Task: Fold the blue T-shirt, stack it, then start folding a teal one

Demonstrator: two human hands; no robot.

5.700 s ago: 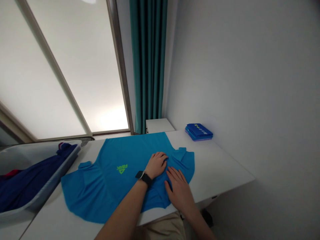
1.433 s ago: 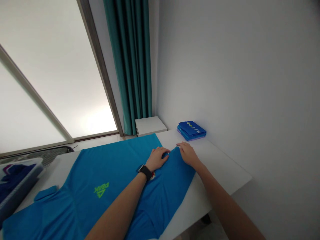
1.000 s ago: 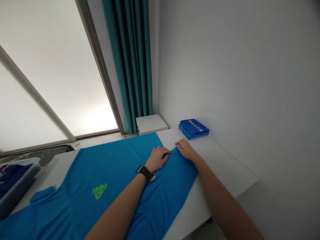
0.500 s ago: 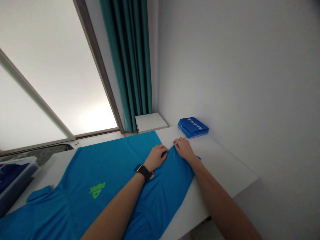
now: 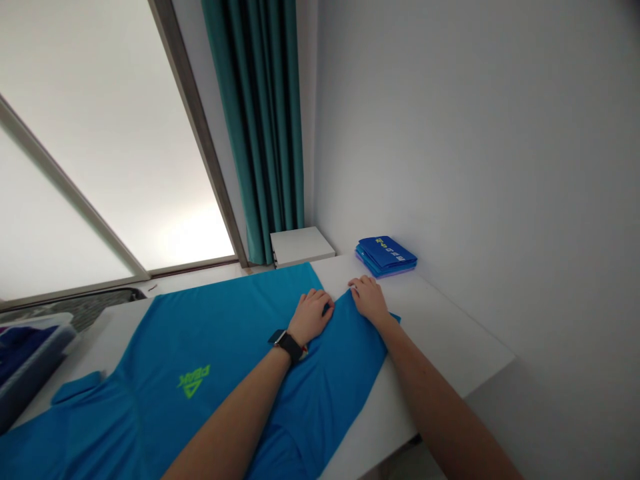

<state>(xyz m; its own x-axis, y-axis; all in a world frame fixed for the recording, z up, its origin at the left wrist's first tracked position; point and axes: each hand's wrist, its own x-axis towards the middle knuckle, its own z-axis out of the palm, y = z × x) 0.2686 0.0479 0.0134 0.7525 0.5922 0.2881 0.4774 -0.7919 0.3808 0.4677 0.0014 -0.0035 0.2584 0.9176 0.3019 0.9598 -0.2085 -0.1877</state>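
Observation:
A bright blue T-shirt (image 5: 225, 327) with a green logo lies spread over the white table, its near side folded over in loose wrinkles. My left hand (image 5: 311, 317), with a dark watch on its wrist, rests on the shirt close to its far right edge. Its fingers are bent and a little apart, with a gap beside the thumb. To the right, my right hand (image 5: 369, 300) pinches the shirt's edge between thumb and fingers. A small patch by the left wrist is mostly hidden.
Several folded blue garments (image 5: 386, 257) are stacked by the wall, beyond my right hand. A clear bin (image 5: 37, 363) with dark clothes stands at the left. A white cabinet (image 5: 303, 245) stands behind the white table (image 5: 440, 333), below a green curtain (image 5: 260, 133).
My left hand has shifted slightly left along the shirt's edge. My right hand has moved barely to the right, still pinching the cloth, and the edge between them looks flatter.

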